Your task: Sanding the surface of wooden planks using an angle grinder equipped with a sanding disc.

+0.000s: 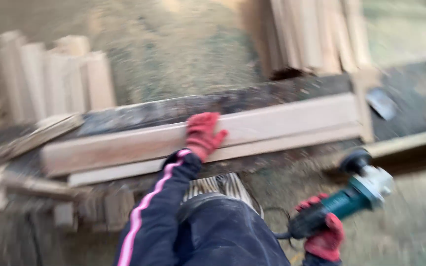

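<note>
Your right hand (pixel 324 235), red-gloved, low at the frame's btm right, is wrapped tight round the handle of a green angle grinder (pixel 356 194), its black knob and pale head pointing up and away, off the wood. Your dark trouser leg (pixel 228 236) fills the btm centre. Just beyond, your left hand (pixel 202 134), also red-gloved, w/ dark sleeve and pink stripe, lies flat, fingers spread, pressing on a long pale wooden board (pixel 282 128) that sits across a dark, dusty workbench (pixel 173 111). Further off: cut timber pieces (pixel 55 76) standing at left, more stacked planks (pixel 316 32) top right, sawdust-covered ground (pixel 173 44) btwn. Picture blurred.
</note>
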